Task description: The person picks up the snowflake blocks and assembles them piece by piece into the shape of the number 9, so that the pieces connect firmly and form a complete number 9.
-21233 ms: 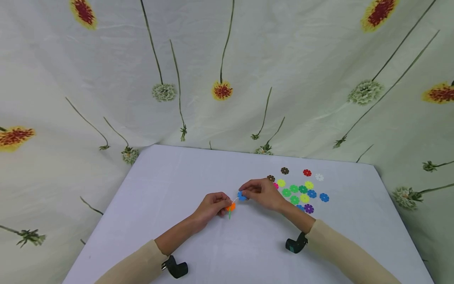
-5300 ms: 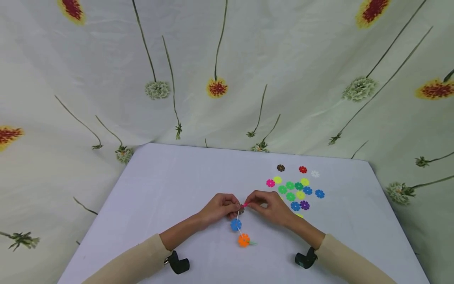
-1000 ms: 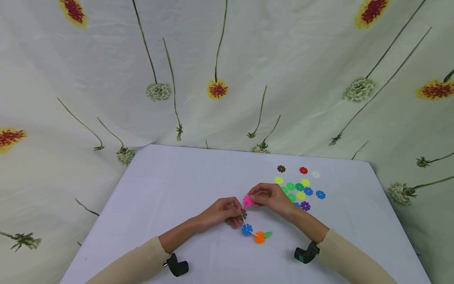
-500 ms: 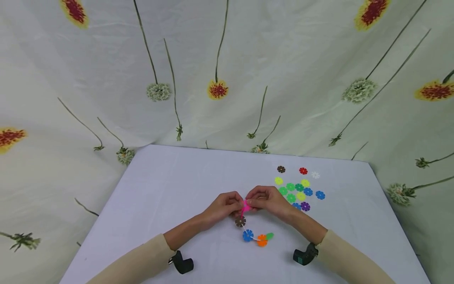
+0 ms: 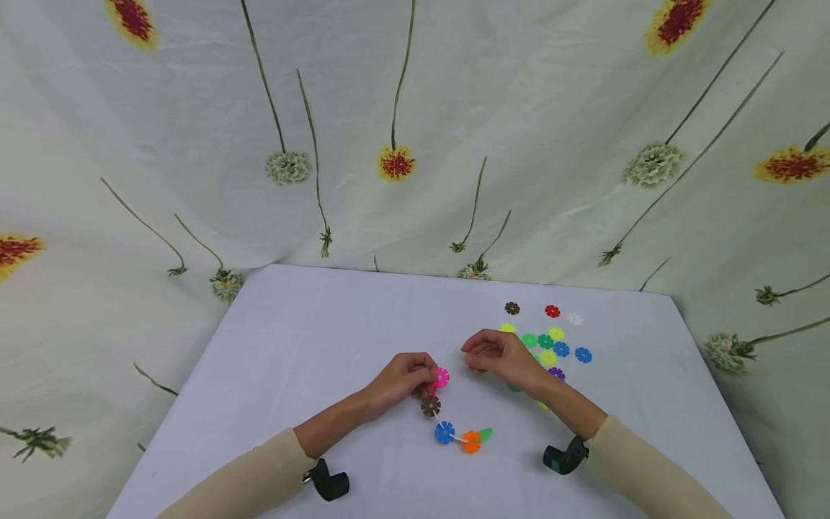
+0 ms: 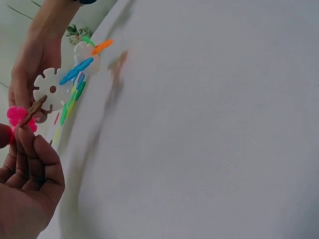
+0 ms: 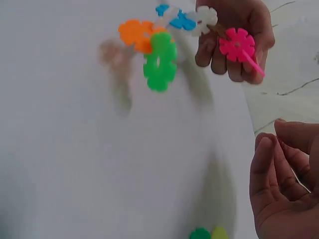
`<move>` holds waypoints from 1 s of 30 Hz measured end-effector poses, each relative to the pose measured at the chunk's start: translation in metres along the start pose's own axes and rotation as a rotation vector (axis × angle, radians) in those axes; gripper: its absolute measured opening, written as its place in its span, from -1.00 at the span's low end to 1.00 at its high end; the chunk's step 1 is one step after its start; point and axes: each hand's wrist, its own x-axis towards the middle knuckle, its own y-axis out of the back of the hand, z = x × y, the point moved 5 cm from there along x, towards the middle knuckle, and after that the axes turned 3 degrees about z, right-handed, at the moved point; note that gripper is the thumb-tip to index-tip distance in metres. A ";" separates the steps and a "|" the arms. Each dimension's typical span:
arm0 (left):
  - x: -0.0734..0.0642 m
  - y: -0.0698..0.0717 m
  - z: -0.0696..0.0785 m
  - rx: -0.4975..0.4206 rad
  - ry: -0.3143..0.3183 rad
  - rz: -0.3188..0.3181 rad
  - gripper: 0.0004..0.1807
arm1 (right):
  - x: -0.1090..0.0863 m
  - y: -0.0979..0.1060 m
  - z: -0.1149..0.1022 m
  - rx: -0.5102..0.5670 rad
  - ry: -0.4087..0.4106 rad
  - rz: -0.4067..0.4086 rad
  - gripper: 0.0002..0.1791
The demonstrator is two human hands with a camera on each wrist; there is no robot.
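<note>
My left hand [image 5: 403, 383] pinches a pink notched flower disc [image 5: 442, 377] at the top end of a chain of interlocking discs. Below it hang a second pink piece, a brown disc [image 5: 431, 406], a blue disc [image 5: 444, 432], an orange disc [image 5: 471, 442] and a green disc [image 5: 486, 434]. White discs [image 6: 52, 90] set edge-on join the coloured ones, plain in the left wrist view. In the right wrist view, the green end [image 7: 159, 62] dangles nearest the camera. My right hand [image 5: 502, 360] hovers just right of the chain, fingers loosely bent, nothing showing between them.
Loose flower discs lie on the white table [image 5: 311, 324] beyond and under my right hand: a brown disc [image 5: 512, 308], a red disc [image 5: 552, 311], a white disc [image 5: 574, 318], a purple disc [image 5: 556, 374], and several green, yellow and blue ones. A flowered cloth [image 5: 363, 216] hangs behind.
Over the last seconds, pink pieces joined the chain's brown end. My left hand shifted from the brown disc to the pink one. My right hand let go of the pink disc and drew away right.
</note>
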 end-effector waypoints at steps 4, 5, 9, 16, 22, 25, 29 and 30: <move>-0.001 0.004 -0.003 -0.007 0.011 0.003 -0.77 | -0.002 0.022 0.003 -0.164 0.035 0.062 -0.70; -0.002 0.004 -0.004 -0.010 0.013 0.003 -0.77 | -0.004 0.026 0.004 -0.203 0.047 0.062 -0.70; -0.003 0.007 -0.003 -0.011 0.021 0.005 -0.77 | -0.012 0.038 0.005 -0.365 0.084 0.043 -0.71; -0.005 0.007 -0.001 -0.009 0.024 0.013 -0.76 | -0.021 0.049 0.014 -0.687 0.033 0.100 -0.76; -0.006 0.006 -0.001 -0.015 0.024 0.011 -0.77 | -0.020 0.049 0.020 -0.779 0.023 0.105 -0.75; -0.006 0.005 0.000 -0.019 0.024 0.010 -0.77 | -0.018 0.049 0.022 -0.785 0.004 0.104 -0.73; -0.007 0.006 -0.001 -0.018 0.029 0.009 -0.77 | -0.016 0.049 0.023 -0.760 -0.014 0.096 -0.69; -0.007 0.006 -0.001 -0.016 0.031 0.010 -0.77 | -0.016 0.049 0.023 -0.745 -0.011 0.093 -0.69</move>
